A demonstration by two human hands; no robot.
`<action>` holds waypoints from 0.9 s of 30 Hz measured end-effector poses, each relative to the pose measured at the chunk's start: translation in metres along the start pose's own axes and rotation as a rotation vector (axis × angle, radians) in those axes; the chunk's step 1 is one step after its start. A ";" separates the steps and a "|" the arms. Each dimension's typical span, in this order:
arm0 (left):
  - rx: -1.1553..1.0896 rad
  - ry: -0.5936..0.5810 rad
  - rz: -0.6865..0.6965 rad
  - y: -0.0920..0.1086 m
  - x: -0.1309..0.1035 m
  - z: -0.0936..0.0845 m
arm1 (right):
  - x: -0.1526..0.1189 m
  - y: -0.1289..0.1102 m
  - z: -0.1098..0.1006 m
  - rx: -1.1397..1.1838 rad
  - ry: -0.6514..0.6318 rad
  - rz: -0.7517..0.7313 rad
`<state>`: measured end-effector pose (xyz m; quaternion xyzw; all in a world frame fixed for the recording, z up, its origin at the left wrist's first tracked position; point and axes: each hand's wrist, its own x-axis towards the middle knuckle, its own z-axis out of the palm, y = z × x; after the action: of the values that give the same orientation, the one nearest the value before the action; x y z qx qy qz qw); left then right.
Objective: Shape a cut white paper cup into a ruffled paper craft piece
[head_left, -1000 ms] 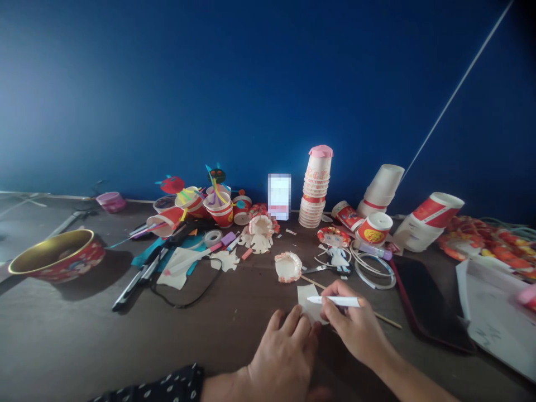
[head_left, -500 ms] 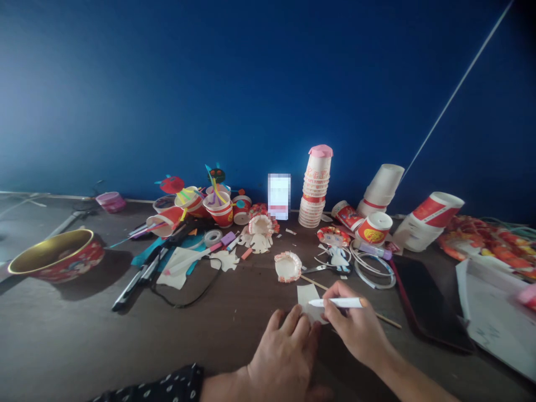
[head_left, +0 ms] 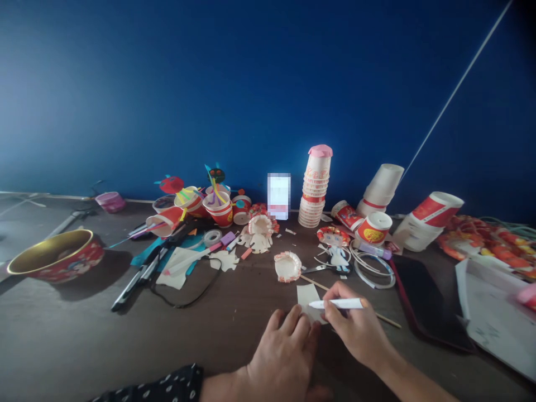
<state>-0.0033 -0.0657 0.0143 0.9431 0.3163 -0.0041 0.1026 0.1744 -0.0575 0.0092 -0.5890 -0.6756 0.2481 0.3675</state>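
Note:
A small piece of white paper (head_left: 308,294) lies on the dark table. My right hand (head_left: 355,324) holds a white pen (head_left: 345,304) between thumb and fingers, its tip pointing left over the paper. My left hand (head_left: 287,340) rests palm down at the paper's lower left edge, fingers lying flat and partly covering it. Just beyond the paper is a scalloped white cup piece with red marks (head_left: 287,266). A thin wooden stick (head_left: 388,320) passes behind my right hand. Farther back lies a paper doll figure (head_left: 338,257) by scissors (head_left: 315,269).
Stacked paper cups (head_left: 313,195) stand near the blue wall. A phone (head_left: 431,304) and a white tray (head_left: 498,329) are at the right. A red and gold bowl (head_left: 71,262), black-and-white pens (head_left: 136,285) and a tape roll (head_left: 213,238) sit at the left.

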 end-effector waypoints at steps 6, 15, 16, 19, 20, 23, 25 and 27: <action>0.008 0.008 -0.005 0.000 0.000 0.003 | 0.000 0.004 -0.002 0.134 0.071 0.053; 0.028 0.040 -0.005 0.001 -0.001 0.003 | -0.006 0.000 -0.005 0.138 0.096 0.024; 0.030 0.041 -0.002 0.001 -0.001 0.003 | -0.007 -0.001 -0.004 0.112 0.081 0.013; 0.028 0.045 0.001 0.001 -0.001 0.005 | -0.008 -0.002 -0.002 0.054 0.061 0.000; 0.027 0.049 -0.004 0.001 -0.001 0.006 | -0.008 -0.001 -0.002 0.040 0.055 -0.001; 0.028 0.066 -0.011 0.000 -0.001 0.008 | -0.007 0.001 -0.001 0.018 0.042 -0.005; 0.027 0.067 0.002 0.000 0.000 0.009 | -0.006 0.001 0.000 0.019 0.035 -0.006; 0.023 0.058 0.008 0.000 0.000 0.008 | -0.006 0.002 0.000 0.026 0.032 -0.005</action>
<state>-0.0024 -0.0675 0.0064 0.9452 0.3153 0.0200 0.0824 0.1758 -0.0632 0.0065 -0.5864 -0.6678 0.2465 0.3867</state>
